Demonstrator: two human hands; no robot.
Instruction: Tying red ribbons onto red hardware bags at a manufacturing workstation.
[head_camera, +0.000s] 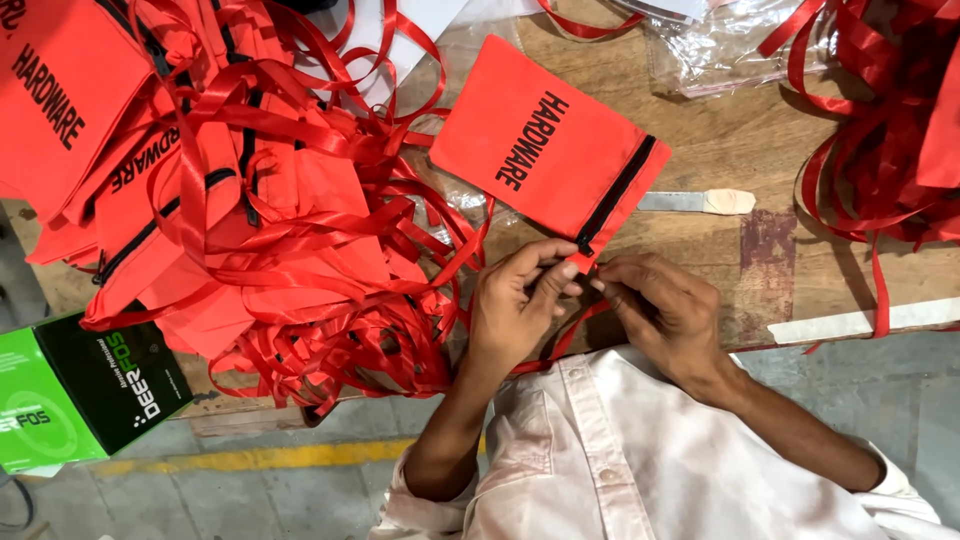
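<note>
A person's left hand (520, 300) and right hand (665, 305) meet at the near corner of a red fabric pouch (545, 145) lying on a wooden table (760, 150). Both pinch shut on the end of its black zipper (615, 195), likely to steady it. A heap of red pouches and ribbons (270, 220) crowds the left; a green box (85, 390) sits nearer.

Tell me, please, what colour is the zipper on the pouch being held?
Black, along the red pouch's edge; the zipper shows best in the head view.
</note>
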